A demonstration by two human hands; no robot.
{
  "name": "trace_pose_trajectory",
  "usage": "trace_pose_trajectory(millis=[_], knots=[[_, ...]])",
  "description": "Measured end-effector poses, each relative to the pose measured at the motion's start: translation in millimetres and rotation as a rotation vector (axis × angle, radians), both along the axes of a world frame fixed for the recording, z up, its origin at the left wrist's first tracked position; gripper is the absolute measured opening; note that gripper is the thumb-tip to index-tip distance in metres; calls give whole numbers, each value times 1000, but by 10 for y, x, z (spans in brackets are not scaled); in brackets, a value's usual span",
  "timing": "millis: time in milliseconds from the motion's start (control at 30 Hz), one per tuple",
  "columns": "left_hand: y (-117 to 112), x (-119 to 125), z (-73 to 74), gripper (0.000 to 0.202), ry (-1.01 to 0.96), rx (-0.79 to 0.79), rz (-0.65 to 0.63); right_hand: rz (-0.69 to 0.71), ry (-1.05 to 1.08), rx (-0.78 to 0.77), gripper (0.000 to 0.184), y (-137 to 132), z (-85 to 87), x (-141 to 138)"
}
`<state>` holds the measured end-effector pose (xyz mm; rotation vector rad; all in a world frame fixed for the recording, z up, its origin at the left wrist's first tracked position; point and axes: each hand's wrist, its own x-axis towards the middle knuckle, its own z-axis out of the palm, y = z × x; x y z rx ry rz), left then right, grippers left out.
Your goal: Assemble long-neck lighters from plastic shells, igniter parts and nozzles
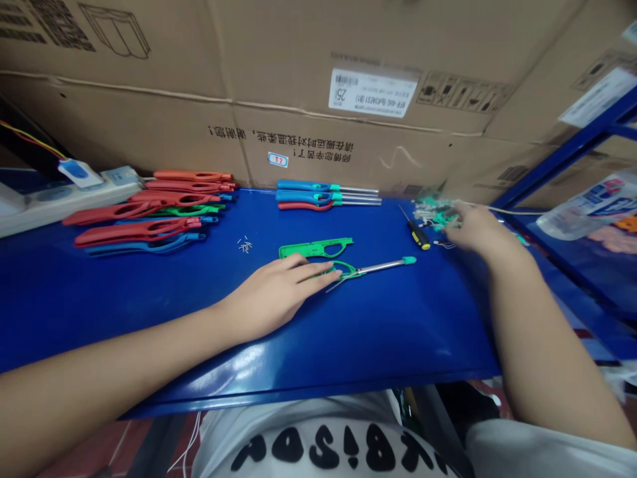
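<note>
My left hand [279,292] lies with its fingers stretched over the handle of a green gas lighter [352,271]. The lighter's metal tube points right and ends in a teal tip; its rear is hidden under my hand. Just beyond my fingers is a separate green handle shell [318,248]. My right hand [475,229] reaches into a pile of small teal and white parts [432,211] at the back right. Its fingertips are blurred and partly hidden among these parts. Close to it lies a screwdriver [418,235] with a black and yellow handle.
Several red, blue and green handle shells [144,212] are stacked at the left, beside a power strip [70,199]. Small screws [245,245] lie mid-table. Lighters with metal tubes [328,196] rest against the cardboard [279,99]. A plastic bottle [587,206] is at the right.
</note>
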<state>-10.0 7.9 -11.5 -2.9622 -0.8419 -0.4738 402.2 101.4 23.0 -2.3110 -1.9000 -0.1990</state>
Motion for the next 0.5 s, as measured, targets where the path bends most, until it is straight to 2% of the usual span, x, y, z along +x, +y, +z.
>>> trace_pose_trajectory(millis=[67, 133, 300, 400, 500], knots=[[25, -5, -18, 44, -62, -17, 34, -59, 28, -18, 33, 85, -68, 161], [41, -6, -27, 41, -99, -23, 61, -69, 49, 34, 30, 137, -125, 220], [6, -8, 4, 41, -175, -38, 102, -96, 67, 174, 36, 176, -214, 156], [-23, -16, 20, 44, -209, -113, 106, -7, 106, 256, 38, 186, -275, 94], [-17, -23, 9, 42, -213, -148, 83, 112, 131, 264, 29, 197, -345, 10]])
